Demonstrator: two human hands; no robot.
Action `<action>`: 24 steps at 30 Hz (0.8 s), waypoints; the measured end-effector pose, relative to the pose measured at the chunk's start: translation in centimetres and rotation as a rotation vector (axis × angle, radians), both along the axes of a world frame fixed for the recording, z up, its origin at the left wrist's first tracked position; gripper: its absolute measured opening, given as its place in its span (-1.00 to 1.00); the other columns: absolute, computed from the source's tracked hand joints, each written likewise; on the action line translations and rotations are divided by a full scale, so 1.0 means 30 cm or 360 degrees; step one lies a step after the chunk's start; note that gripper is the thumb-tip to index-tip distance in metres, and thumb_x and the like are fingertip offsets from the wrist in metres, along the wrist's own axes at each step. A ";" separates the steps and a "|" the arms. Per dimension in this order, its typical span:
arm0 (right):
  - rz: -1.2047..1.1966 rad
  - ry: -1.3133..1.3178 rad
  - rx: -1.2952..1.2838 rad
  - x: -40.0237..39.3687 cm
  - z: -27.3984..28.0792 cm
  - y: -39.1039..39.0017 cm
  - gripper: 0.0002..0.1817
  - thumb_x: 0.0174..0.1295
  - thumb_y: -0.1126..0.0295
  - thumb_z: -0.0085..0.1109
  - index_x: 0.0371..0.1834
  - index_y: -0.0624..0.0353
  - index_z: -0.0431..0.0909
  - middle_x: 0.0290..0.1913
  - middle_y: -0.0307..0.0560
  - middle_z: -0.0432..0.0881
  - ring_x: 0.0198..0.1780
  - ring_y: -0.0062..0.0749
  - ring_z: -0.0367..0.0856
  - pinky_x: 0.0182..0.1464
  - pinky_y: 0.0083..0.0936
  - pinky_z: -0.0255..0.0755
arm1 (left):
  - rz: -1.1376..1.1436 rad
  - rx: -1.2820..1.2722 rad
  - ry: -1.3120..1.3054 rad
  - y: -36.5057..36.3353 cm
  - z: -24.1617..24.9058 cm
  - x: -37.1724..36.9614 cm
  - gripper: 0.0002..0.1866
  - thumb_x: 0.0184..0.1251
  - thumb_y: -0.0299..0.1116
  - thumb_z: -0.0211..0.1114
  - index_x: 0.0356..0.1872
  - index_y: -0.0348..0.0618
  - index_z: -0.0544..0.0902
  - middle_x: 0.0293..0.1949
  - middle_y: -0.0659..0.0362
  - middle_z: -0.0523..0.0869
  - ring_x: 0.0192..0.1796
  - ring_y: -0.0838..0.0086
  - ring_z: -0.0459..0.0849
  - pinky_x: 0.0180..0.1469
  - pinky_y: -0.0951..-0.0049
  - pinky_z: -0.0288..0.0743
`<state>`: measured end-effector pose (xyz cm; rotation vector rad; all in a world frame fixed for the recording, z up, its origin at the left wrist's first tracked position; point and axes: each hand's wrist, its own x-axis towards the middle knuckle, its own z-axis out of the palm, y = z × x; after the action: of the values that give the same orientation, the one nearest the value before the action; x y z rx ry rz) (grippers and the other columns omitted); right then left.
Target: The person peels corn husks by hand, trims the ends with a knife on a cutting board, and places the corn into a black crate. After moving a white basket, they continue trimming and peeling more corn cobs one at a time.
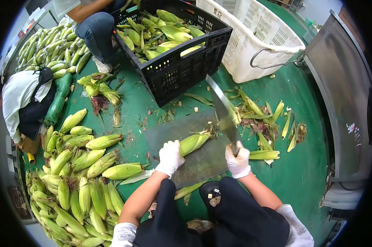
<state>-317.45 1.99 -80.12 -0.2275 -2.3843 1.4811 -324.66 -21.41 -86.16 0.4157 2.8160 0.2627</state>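
Both of my hands wear white gloves. My left hand (170,158) is closed round one end of a green corn cob (194,143), which lies over a dark cutting mat (202,164) on the floor. In my right hand (238,159) is the handle of a large knife (224,111). Its blade points up and away, above the mat and to the right of the cob's silk end, slightly blurred. Husk scraps and silk (262,123) are scattered to the right of the mat.
Ahead stand a black crate (182,70) of corn and a white basket (252,51). Corn is piled at left (83,193) and far left (50,47). One person (25,99) bends at the left; another (96,35) crouches behind the crate. A metal panel (338,82) stands right.
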 end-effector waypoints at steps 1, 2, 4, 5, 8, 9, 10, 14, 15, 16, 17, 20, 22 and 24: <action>0.0052 -0.0110 0.0348 0.026 -0.069 0.022 -0.71 0.24 0.35 0.27 -0.55 0.23 0.42 -0.66 0.00 0.47 -0.61 -0.31 0.47 -0.49 -0.40 0.34 | 0.0001 -0.0013 -0.0027 -0.008 0.012 -0.003 -0.40 -0.24 -0.29 0.49 -0.06 -0.19 0.50 -0.22 -0.04 0.61 -0.11 0.09 0.63 -0.10 0.17 0.59; 0.0107 -0.0532 0.0603 0.048 -0.181 0.035 -0.69 0.24 0.27 0.23 -0.53 0.27 0.48 -0.61 0.09 0.51 -0.58 -0.19 0.51 -0.44 -0.34 0.37 | 0.0042 -0.0027 -0.0078 -0.014 0.010 -0.001 -0.39 -0.25 -0.27 0.52 -0.07 -0.19 0.50 -0.18 -0.07 0.62 -0.07 0.05 0.64 -0.08 0.15 0.59; 0.0163 -0.0948 0.0856 0.106 -0.295 0.054 -0.64 0.24 0.19 0.20 -0.50 0.31 0.53 -0.57 0.17 0.56 -0.55 -0.07 0.55 -0.40 -0.27 0.39 | 0.0077 0.0022 -0.0151 -0.036 0.029 0.010 -0.42 -0.22 -0.27 0.50 -0.07 -0.20 0.52 -0.16 -0.07 0.64 -0.08 0.10 0.66 -0.08 0.20 0.59; 0.0080 -0.1074 0.0547 0.126 -0.317 0.055 -0.60 0.23 0.13 0.18 -0.49 0.31 0.55 -0.53 0.21 0.59 -0.47 0.00 0.59 -0.34 -0.22 0.42 | 0.0095 0.0063 -0.0221 -0.055 0.038 0.002 -0.45 -0.19 -0.28 0.48 -0.07 -0.21 0.55 -0.15 -0.07 0.67 -0.09 0.16 0.68 -0.08 0.25 0.60; -0.0030 -0.1229 0.0194 0.151 -0.286 0.054 -0.56 0.24 0.06 0.15 -0.43 0.32 0.59 -0.43 0.29 0.63 -0.33 0.14 0.64 -0.23 -0.13 0.45 | 0.0577 0.0786 -0.1157 -0.163 -0.086 0.010 -0.38 -0.18 -0.27 0.51 0.00 -0.24 0.55 -0.07 -0.04 0.68 -0.11 0.28 0.69 -0.08 0.34 0.59; -0.0078 -0.1215 0.0170 0.125 -0.271 0.062 -0.56 0.26 0.06 0.13 -0.38 0.32 0.61 -0.37 0.34 0.64 -0.26 0.20 0.65 -0.18 -0.08 0.47 | 0.0867 0.1251 -0.1520 -0.179 -0.075 0.042 -0.37 -0.12 -0.34 0.51 0.08 -0.24 0.54 -0.02 0.09 0.67 -0.11 0.42 0.66 -0.07 0.41 0.56; -0.0048 -0.1129 0.0413 0.126 -0.291 0.068 -0.63 0.24 0.12 0.14 -0.31 0.28 0.61 -0.41 0.28 0.64 -0.29 0.15 0.66 -0.21 -0.08 0.48 | 0.0937 0.1703 -0.1611 -0.189 -0.090 0.087 -0.38 -0.09 -0.40 0.50 0.11 -0.23 0.53 -0.03 0.14 0.67 -0.08 0.44 0.65 -0.03 0.42 0.54; 0.0146 -0.1130 0.1060 0.117 -0.264 0.051 -0.57 0.11 0.21 0.21 -0.01 0.23 0.44 -0.34 0.15 0.60 -0.22 0.04 0.64 -0.15 -0.10 0.47 | 0.1051 0.2602 -0.1692 -0.173 -0.083 0.215 -0.35 0.08 -0.58 0.39 0.26 -0.18 0.40 0.06 0.12 0.63 0.07 0.35 0.63 0.19 0.32 0.49; 0.0163 -0.1115 0.1063 0.103 -0.255 0.031 -0.57 0.11 0.21 0.21 -0.01 0.23 0.44 -0.34 0.15 0.60 -0.22 0.04 0.64 -0.15 -0.10 0.47 | 0.1027 0.2770 -0.1660 -0.158 -0.069 0.226 -0.35 0.09 -0.59 0.38 0.27 -0.19 0.38 0.07 0.09 0.63 0.09 0.31 0.63 0.20 0.28 0.49; 0.0211 -0.0841 0.1165 0.091 -0.233 0.000 -0.53 0.10 0.22 0.23 0.02 0.24 0.42 -0.24 0.17 0.57 -0.09 0.04 0.59 -0.06 -0.08 0.43 | 0.1015 0.2791 -0.1683 -0.156 -0.043 0.226 -0.32 0.10 -0.58 0.38 0.30 -0.19 0.34 0.07 0.04 0.62 0.12 0.26 0.62 0.23 0.24 0.48; 0.0256 -0.0567 0.1258 0.084 -0.205 -0.035 -0.50 0.09 0.24 0.24 0.06 0.26 0.40 -0.13 0.20 0.55 0.04 0.03 0.54 0.03 -0.07 0.39 | 0.1025 0.2804 -0.1663 -0.164 -0.030 0.223 -0.32 0.10 -0.58 0.38 0.30 -0.19 0.34 0.07 0.04 0.62 0.12 0.26 0.62 0.23 0.24 0.48; 0.0470 -0.0482 0.0215 -0.034 -0.090 -0.144 -0.48 0.20 0.24 0.22 0.17 0.28 0.41 0.09 0.16 0.52 0.18 -0.04 0.45 0.23 -0.21 0.30 | 0.0521 0.2773 -0.1938 -0.196 -0.009 0.190 -0.18 0.06 -0.36 0.46 0.37 -0.24 0.25 0.11 0.00 0.59 0.15 0.24 0.60 0.27 0.23 0.42; 0.0538 -0.0594 -0.0244 -0.130 -0.047 -0.203 -0.53 0.26 0.25 0.19 0.15 0.30 0.43 0.11 0.14 0.54 0.17 -0.12 0.48 0.25 -0.28 0.31 | 0.0368 0.2840 -0.2076 -0.177 0.043 0.182 -0.14 0.05 -0.26 0.48 0.37 -0.27 0.25 0.12 -0.02 0.58 0.16 0.23 0.59 0.26 0.24 0.42; 0.0771 -0.0776 -0.0808 -0.197 -0.074 -0.242 -0.61 0.39 0.27 0.06 0.12 0.35 0.46 0.09 0.06 0.58 0.12 -0.30 0.52 0.24 -0.40 0.34 | 0.0257 0.2934 -0.2264 -0.135 0.113 0.192 -0.01 0.02 0.06 0.49 0.35 -0.36 0.24 0.12 -0.07 0.57 0.16 0.20 0.58 0.26 0.23 0.42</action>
<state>-323.36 -5.28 -82.33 -0.1394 -2.4781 2.5060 -318.91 -25.45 -82.78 0.1117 0.6003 2.0235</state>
